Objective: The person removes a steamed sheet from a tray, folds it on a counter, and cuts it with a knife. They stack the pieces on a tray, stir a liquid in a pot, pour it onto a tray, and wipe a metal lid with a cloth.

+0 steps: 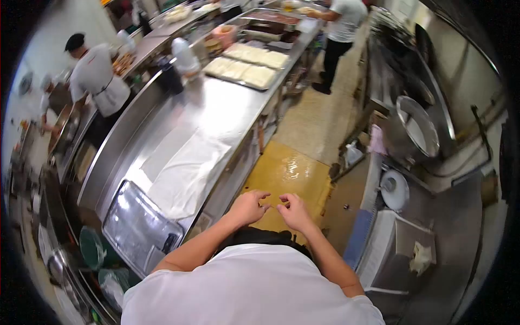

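Observation:
In front of my body, over the yellow floor mat (290,168), I see both of my hands close together. My left hand (249,208) has its fingers curved and spread from the thumb, with nothing visible in it. Facing it across a small gap, my right hand (296,213) is half curled, thumb and fingers apart, also without anything visible. Neither hand touches a surface. The steel worktable (206,105) runs along the left. A white cloth (187,173) lies spread on it, and nearest my left forearm is a shiny metal tray (141,222).
Trays of pale slabs (246,65) sit farther along the worktable, beside a white bottle (185,56). A co-worker (103,78) stands at the left; another person (342,32) is up the aisle. A large pot (417,130) and a white box (398,252) are on the right.

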Demonstrator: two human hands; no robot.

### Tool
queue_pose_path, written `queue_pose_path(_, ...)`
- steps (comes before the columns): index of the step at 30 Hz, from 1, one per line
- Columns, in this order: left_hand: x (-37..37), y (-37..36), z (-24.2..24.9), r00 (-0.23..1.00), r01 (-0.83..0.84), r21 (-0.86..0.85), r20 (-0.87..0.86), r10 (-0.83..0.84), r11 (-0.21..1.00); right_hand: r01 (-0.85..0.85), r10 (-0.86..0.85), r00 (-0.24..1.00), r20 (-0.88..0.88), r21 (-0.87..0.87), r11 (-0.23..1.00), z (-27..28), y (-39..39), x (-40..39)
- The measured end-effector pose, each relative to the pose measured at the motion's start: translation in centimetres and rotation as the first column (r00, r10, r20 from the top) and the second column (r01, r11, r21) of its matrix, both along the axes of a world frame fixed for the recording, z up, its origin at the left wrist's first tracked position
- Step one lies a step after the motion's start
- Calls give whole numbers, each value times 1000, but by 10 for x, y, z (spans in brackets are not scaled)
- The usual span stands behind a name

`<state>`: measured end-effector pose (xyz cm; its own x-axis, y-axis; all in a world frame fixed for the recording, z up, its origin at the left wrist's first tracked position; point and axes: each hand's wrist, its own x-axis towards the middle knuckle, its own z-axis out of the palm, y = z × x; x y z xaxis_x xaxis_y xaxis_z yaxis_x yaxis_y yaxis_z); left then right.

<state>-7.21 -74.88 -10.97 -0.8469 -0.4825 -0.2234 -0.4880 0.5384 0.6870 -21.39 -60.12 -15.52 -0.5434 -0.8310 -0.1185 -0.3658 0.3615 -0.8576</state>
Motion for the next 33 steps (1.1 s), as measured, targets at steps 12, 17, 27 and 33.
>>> queue_pose_path(12, 218, -122, -84, 834, -487, -334, 96, 543, 807, -556, 581, 811, -68, 220, 802, -11, -193, 130)
queue_pose_path(17, 265, -136, -127, 928, -356, -379, -35, 371, 854, -682, 726, 647, -233, 250, 688, -9, -246, 180)
queue_pose_path(27, 255, -209, -36, 807, -568, -84, -254, 533, 819, -534, 657, 327, -680, 441, 722, -41, -362, 134)
queue_pose_path(33, 238, -183, -60, 981, -64, -181, 167, 95, 981, -212, 267, 514, -815, 181, 960, -46, -322, 69)
